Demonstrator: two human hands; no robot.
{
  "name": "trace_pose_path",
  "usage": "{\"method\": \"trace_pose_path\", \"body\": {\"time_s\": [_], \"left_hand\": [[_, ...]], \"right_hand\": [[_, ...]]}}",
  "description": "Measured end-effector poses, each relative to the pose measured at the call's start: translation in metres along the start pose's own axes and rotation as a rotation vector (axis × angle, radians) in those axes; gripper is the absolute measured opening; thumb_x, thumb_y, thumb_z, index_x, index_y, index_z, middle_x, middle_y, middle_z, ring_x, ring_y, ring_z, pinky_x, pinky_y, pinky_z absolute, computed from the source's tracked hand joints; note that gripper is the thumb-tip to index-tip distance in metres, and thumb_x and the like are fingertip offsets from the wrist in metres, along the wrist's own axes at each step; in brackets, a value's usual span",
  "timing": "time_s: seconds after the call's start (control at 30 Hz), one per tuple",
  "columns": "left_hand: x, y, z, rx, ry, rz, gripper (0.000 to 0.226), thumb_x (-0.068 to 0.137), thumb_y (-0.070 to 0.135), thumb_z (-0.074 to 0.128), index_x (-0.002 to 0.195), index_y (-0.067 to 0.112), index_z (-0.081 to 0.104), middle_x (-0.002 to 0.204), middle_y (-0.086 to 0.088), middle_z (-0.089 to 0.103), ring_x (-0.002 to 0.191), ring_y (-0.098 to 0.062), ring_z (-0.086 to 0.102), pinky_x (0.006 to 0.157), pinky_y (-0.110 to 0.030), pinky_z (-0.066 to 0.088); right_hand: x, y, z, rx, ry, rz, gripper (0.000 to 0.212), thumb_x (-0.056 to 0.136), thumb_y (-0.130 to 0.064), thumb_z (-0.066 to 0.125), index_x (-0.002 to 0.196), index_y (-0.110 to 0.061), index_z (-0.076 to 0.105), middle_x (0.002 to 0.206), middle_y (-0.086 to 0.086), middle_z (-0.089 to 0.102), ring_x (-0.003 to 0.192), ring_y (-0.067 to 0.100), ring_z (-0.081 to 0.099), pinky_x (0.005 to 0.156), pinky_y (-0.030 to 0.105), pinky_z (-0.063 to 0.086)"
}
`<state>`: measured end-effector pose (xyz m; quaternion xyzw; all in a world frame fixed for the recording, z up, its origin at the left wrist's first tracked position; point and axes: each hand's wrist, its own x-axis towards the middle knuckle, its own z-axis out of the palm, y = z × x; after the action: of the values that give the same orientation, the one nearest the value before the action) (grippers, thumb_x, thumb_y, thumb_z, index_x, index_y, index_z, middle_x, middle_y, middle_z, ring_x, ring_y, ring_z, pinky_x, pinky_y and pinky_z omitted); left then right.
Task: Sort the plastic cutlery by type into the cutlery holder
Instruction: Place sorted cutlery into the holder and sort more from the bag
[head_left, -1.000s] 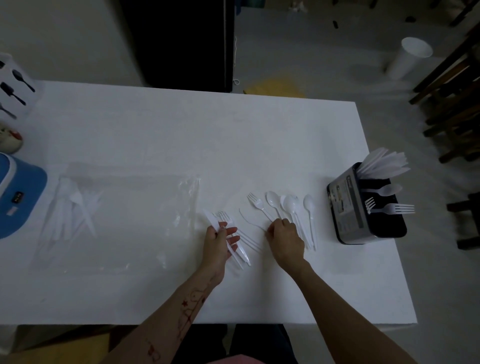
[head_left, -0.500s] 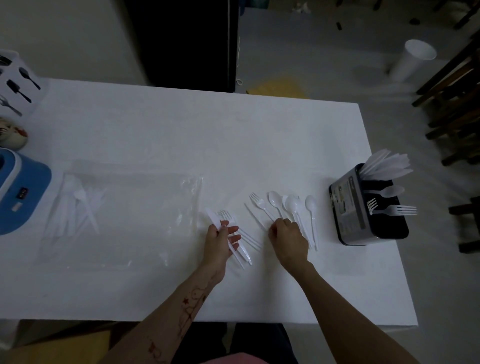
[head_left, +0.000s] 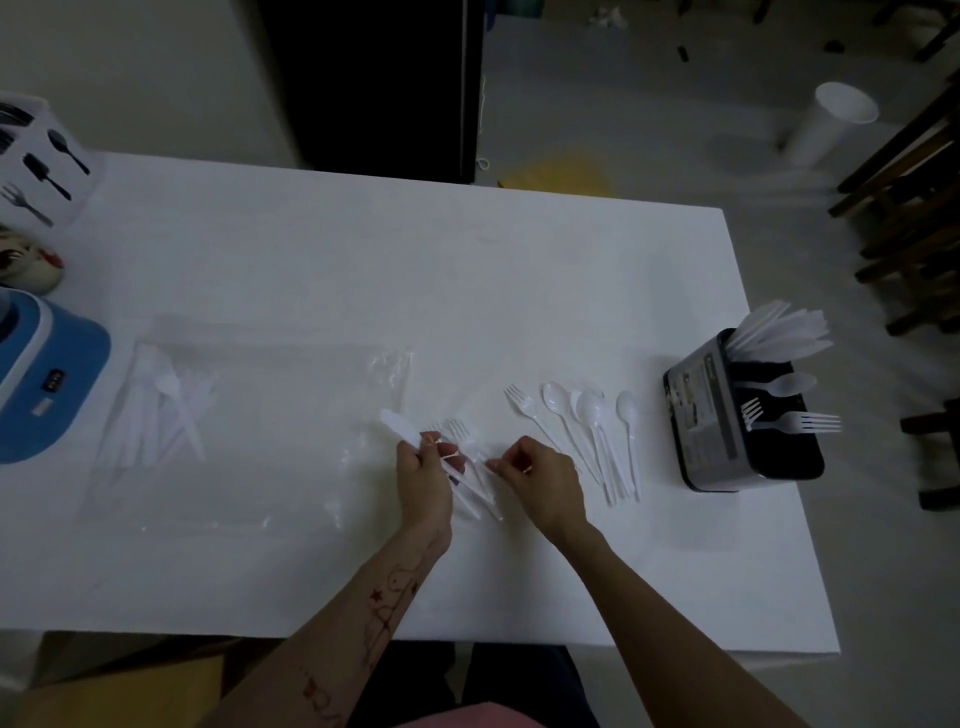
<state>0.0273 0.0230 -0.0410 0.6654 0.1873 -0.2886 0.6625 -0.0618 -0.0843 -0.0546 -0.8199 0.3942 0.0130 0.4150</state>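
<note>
Bare, sleeveless forearms; left forearm (head_left: 382, 613) bears reddish star-and-swirl drawings.

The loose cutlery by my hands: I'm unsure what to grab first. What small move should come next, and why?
Probably close the right hand on the piece it reaches for in the left hand's bundle of knife and forks, since that bundle is mixed. The spoons already lie grouped beside the cutlery holder.

Blue appliance (head_left: 41, 384) on table (head_left: 363, 270); cup (head_left: 831, 124) on floor.
</note>
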Motion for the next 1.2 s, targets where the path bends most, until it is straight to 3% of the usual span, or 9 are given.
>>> {"method": "trace_pose_path", "body": {"time_s": [0.13,0.33,0.47,0.6,0.7,0.8,0.87,1.0,1.2], "left_hand": [[0.006,-0.004,-0.013,-0.025,0.061,0.004,0.021,0.102,0.019,0.035,0.091,0.013,0.051,0.078,-0.007,0.056,0.060,-0.019,0.053,0.066,-0.034,0.049],[0.006,-0.013,-0.021,-0.032,0.061,-0.022,0.019,0.102,0.018,0.035,0.098,0.008,0.051,0.078,-0.007,0.056,0.063,-0.019,0.053,0.064,-0.029,0.049],[0.003,-0.013,-0.021,-0.031,0.036,-0.038,0.019,0.102,0.017,0.036,0.095,0.009,0.051,0.078,-0.008,0.057,0.064,-0.019,0.054,0.064,-0.029,0.050],[0.002,-0.012,-0.020,-0.028,0.023,-0.041,0.020,0.102,0.016,0.036,0.091,0.011,0.052,0.078,-0.007,0.056,0.064,-0.019,0.054,0.064,-0.029,0.050],[0.002,-0.012,-0.021,-0.023,0.023,-0.045,0.019,0.102,0.017,0.036,0.094,0.009,0.052,0.079,-0.007,0.057,0.065,-0.019,0.054,0.065,-0.029,0.050],[0.002,-0.013,-0.021,-0.008,0.027,-0.051,0.019,0.102,0.018,0.036,0.097,0.008,0.052,0.080,-0.007,0.058,0.065,-0.019,0.055,0.067,-0.030,0.051],[0.002,-0.013,-0.021,-0.003,0.031,-0.060,0.019,0.102,0.018,0.037,0.098,0.008,0.052,0.080,-0.007,0.059,0.066,-0.019,0.056,0.067,-0.030,0.051],[0.002,-0.010,-0.021,-0.020,0.004,-0.061,0.019,0.102,0.016,0.037,0.102,0.007,0.053,0.081,-0.008,0.059,0.067,-0.020,0.056,0.066,-0.030,0.051],[-0.003,-0.006,-0.017,-0.024,-0.030,-0.093,0.016,0.100,0.015,0.045,0.107,0.007,0.056,0.089,-0.007,0.057,0.074,-0.020,0.057,0.070,-0.028,0.052]], "right_hand": [[-0.007,-0.001,0.013,-0.353,-0.103,0.042,0.033,0.081,-0.051,0.070,0.086,-0.021,0.059,0.082,-0.006,0.060,0.072,0.013,0.057,0.063,0.025,0.043],[-0.005,-0.001,0.012,-0.229,-0.114,0.101,0.022,0.085,-0.040,0.068,0.090,-0.020,0.063,0.089,-0.003,0.066,0.080,0.017,0.063,0.070,0.029,0.050],[0.005,0.008,-0.010,-0.088,0.027,0.187,0.020,0.083,-0.044,0.068,0.083,-0.025,0.064,0.081,-0.008,0.065,0.077,0.014,0.062,0.070,0.032,0.051],[0.014,0.022,-0.027,-0.142,0.118,0.251,0.018,0.085,-0.041,0.068,0.088,-0.024,0.064,0.087,-0.005,0.068,0.081,0.018,0.065,0.073,0.033,0.053],[0.012,0.024,-0.022,-0.248,0.171,0.080,0.025,0.084,-0.042,0.070,0.099,-0.023,0.061,0.097,-0.006,0.062,0.086,0.014,0.061,0.070,0.033,0.053],[0.005,0.017,-0.005,-0.379,0.023,-0.151,0.034,0.084,-0.046,0.068,0.107,-0.023,0.059,0.104,-0.006,0.057,0.095,0.014,0.055,0.068,0.032,0.052],[0.003,0.013,0.004,-0.455,-0.033,-0.186,0.030,0.088,-0.039,0.065,0.109,-0.019,0.057,0.106,-0.002,0.057,0.098,0.020,0.055,0.067,0.034,0.052],[0.007,0.015,0.002,-0.334,0.037,-0.082,0.014,0.095,-0.027,0.054,0.098,-0.014,0.058,0.095,0.002,0.058,0.085,0.022,0.058,0.067,0.037,0.052],[0.006,0.028,-0.008,-0.169,0.144,0.095,0.017,0.091,-0.027,0.065,0.087,-0.014,0.056,0.085,0.000,0.060,0.072,0.016,0.057,0.063,0.025,0.044]]}}
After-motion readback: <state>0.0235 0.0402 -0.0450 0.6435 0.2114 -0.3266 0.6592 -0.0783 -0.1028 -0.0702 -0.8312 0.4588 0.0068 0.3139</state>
